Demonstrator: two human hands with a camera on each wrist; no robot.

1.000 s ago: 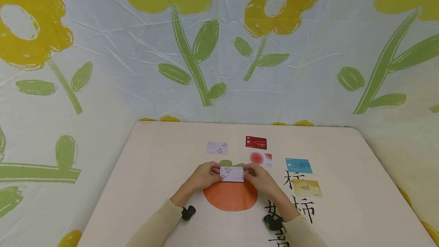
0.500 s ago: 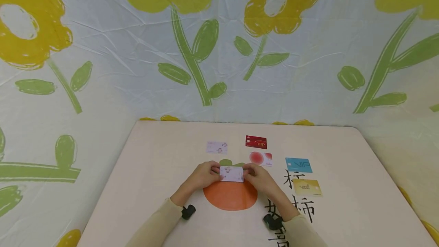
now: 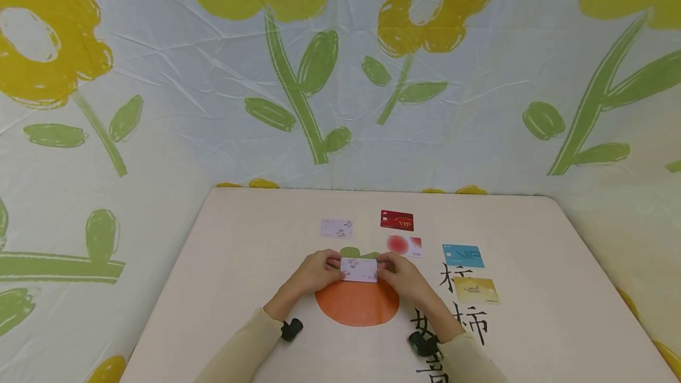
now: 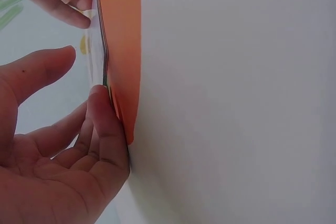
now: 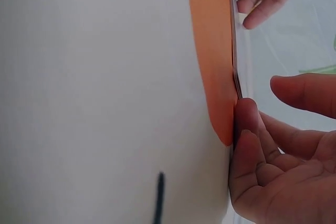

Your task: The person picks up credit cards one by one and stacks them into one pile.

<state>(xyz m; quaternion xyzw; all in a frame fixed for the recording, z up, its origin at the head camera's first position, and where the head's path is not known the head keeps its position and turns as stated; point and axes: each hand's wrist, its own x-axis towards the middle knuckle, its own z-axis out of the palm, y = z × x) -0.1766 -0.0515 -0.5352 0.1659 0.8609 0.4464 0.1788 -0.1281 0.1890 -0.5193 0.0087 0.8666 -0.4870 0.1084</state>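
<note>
A small stack of plastic cards (image 3: pixel 359 270), with a pale lilac printed card on top, lies flat over the printed orange fruit (image 3: pixel 356 306) on the table. My left hand (image 3: pixel 317 270) holds its left end, and my right hand (image 3: pixel 402 275) holds its right end. From the left wrist view, the stack (image 4: pixel 102 35) is seen edge-on with layered edges; curled fingers (image 4: pixel 107 124) meet its near end while the thumb (image 4: pixel 52 69) stands off it. The right wrist view matches: curled fingers (image 5: pixel 247 129) at the end of the stack, thumb (image 5: pixel 304 93) raised apart.
Behind the hands lie a lilac card (image 3: pixel 337 229), a red VIP card (image 3: pixel 396 221) and a white card with a red circle (image 3: pixel 404 246). Farther right are a blue VIP card (image 3: pixel 464 256) and a gold card (image 3: pixel 477 291). A flowered cloth (image 3: pixel 213 75) hangs beyond the table.
The near edge of the stack showed as a dark line a second ago and no longer does, as if it has settled slightly. Both hands keep their places at its ends.
</note>
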